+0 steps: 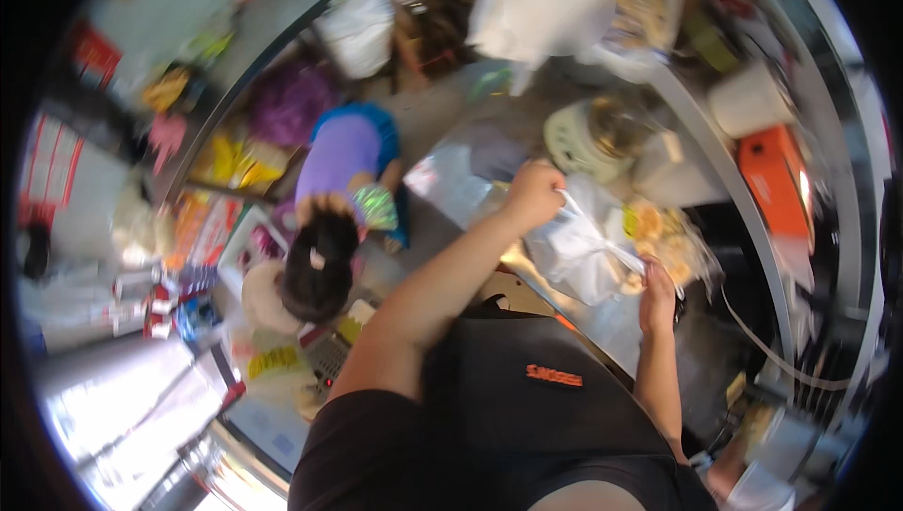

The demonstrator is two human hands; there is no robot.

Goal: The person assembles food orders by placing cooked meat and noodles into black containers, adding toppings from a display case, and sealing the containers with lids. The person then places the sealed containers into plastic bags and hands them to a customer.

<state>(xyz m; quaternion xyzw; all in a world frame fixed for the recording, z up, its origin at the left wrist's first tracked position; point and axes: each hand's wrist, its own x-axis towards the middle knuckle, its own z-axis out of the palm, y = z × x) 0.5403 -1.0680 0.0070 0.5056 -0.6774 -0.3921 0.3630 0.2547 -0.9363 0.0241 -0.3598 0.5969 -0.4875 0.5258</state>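
Observation:
A white plastic bag [572, 262] sits on the counter in front of my body, its handles gathered into a twist or knot at the top. My left hand [534, 195] is closed on one handle end at the upper left of the bag. Lower on the right, my right hand [658, 297] pinches the other handle end, so the white strip is stretched taut between the two hands. Against the bag's right side lies a clear bag of pale yellow, roundish pieces [670, 240], partly behind the strip; I cannot tell what they are.
Beyond the bag stands a pale green rounded appliance or container [588, 140]. An orange box [776, 187] and a white roll [750, 97] are at the right. At the left, another person in a purple top [339, 158] bends beside a shiny green packet [376, 206]. Large white bags [555, 3] hang ahead.

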